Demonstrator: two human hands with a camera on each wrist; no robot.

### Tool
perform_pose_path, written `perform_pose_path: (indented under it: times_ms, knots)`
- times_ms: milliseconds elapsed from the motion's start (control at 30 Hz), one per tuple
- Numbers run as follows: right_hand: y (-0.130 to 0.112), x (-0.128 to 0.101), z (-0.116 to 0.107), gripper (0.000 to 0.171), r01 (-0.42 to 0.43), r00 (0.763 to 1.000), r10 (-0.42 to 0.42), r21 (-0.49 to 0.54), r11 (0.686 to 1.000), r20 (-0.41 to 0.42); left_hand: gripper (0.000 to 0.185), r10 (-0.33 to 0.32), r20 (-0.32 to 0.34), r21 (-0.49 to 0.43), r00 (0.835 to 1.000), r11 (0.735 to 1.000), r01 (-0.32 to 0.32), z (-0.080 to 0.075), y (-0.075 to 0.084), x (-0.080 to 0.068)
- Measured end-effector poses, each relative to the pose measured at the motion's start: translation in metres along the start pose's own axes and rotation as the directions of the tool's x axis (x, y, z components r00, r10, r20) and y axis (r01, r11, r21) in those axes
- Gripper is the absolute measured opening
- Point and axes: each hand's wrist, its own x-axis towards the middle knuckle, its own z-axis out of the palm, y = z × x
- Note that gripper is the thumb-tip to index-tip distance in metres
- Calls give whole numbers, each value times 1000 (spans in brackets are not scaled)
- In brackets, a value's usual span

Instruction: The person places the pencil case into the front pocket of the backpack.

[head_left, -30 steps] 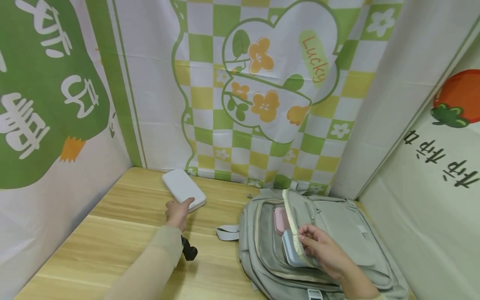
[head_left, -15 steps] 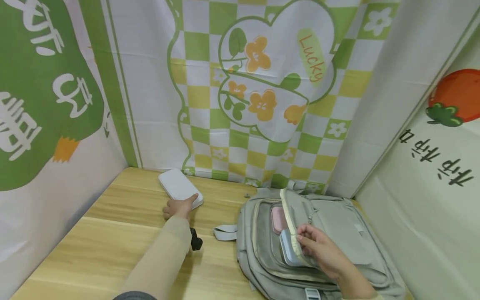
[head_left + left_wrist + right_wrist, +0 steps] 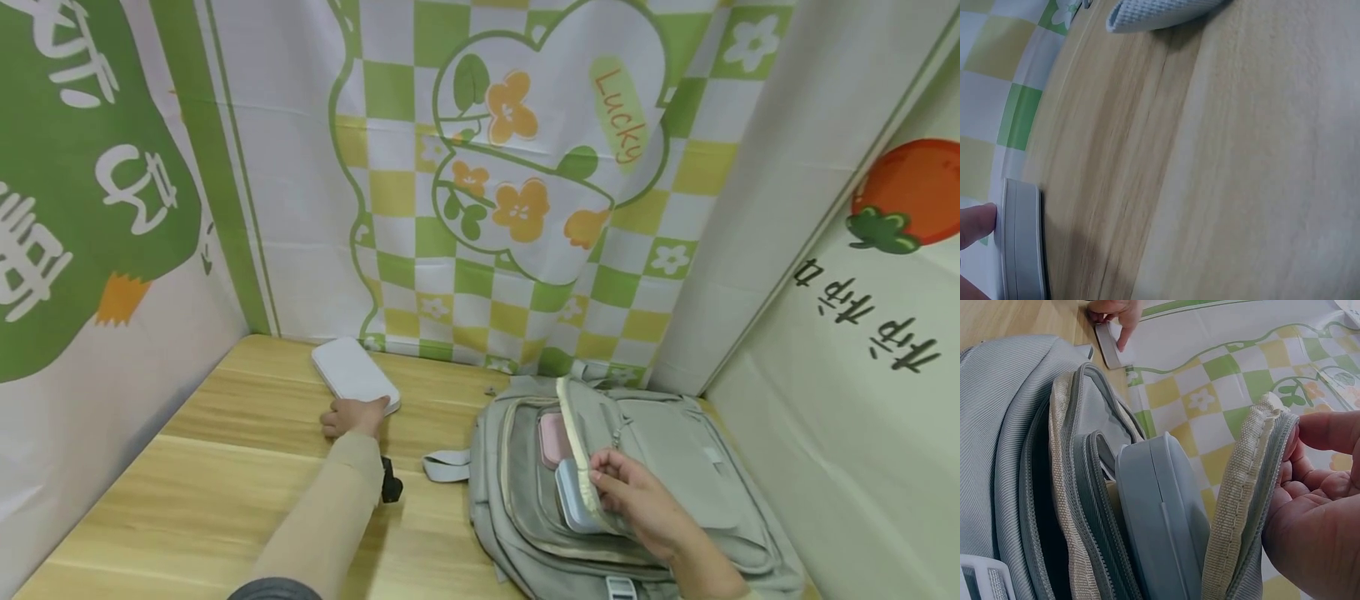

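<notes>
Near the table's back left lies a flat white case (image 3: 352, 368) with rounded corners. My left hand (image 3: 356, 416) holds its near end, thumb on the top face and the other fingers at the side; the left wrist view shows the thumb touching the case (image 3: 1022, 237). To the right, a grey backpack (image 3: 675, 450) lies with its front pocket unzipped. My right hand (image 3: 637, 498) pinches the cream-trimmed edge of the pocket flap (image 3: 1244, 494) between thumb and fingers, lifting it. Inside the pocket are a light blue case (image 3: 1154, 500) and a pink case (image 3: 553, 440).
A wooden table (image 3: 187, 500) bears everything. A grey strap loop (image 3: 447, 465) sticks out from the bag's left side toward the left arm. Behind hangs a green and yellow checked curtain (image 3: 465, 275), with printed cloth walls on both sides. A white buckle (image 3: 621, 588) lies at the bag's near edge.
My left hand has turned and closed in around the near end of the white case. The view has shifted slightly. My right hand still holds the flap in the same way.
</notes>
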Motion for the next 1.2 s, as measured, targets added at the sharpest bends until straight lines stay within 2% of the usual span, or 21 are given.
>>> perform_pose_path:
  times_ms: [167,433,533,600,700,767,833,900,1000,1100,1200]
  knots:
    - [-2,1,1,4,-10,1000,10,-8,1000,-6,86,26,28,-8,999,1000,-26,-7,0,-1]
    - [-3,1,-1,4,-22,999,21,-31,999,-30,85,108,63,-140,992,985,-99,-2,-7,7]
    - [-2,0,-1,4,-26,999,25,-32,999,-24,83,105,76,-185,992,979,-90,-6,-10,8]
    - [-2,0,-1,4,-29,999,28,-30,999,-22,83,107,111,-235,988,969,-79,-10,-13,7]
    - [-2,0,-1,5,-28,999,28,-29,999,-19,83,135,192,-346,972,936,-62,-16,-18,5]
    - [-2,0,-1,5,-22,1000,22,-31,999,-17,82,161,224,-412,961,909,-57,-19,-21,3]
    - [-2,0,0,5,-14,1000,13,-33,999,-16,81,185,230,-476,955,877,-55,-22,-23,1]
    - [-3,0,0,4,-7,1000,7,-34,999,-17,80,182,222,-525,958,850,-40,-25,-23,-1]
    - [-2,1,1,4,-9,1000,8,-29,1000,-18,80,132,200,-593,971,805,12,-31,-24,-4]
    - [-2,1,3,5,-16,1000,16,-22,1000,-17,79,31,162,-646,986,759,82,-36,-28,-5]
    - [-1,1,4,5,-19,1000,19,-17,1000,-16,76,-41,120,-702,992,703,114,-41,-30,-6]
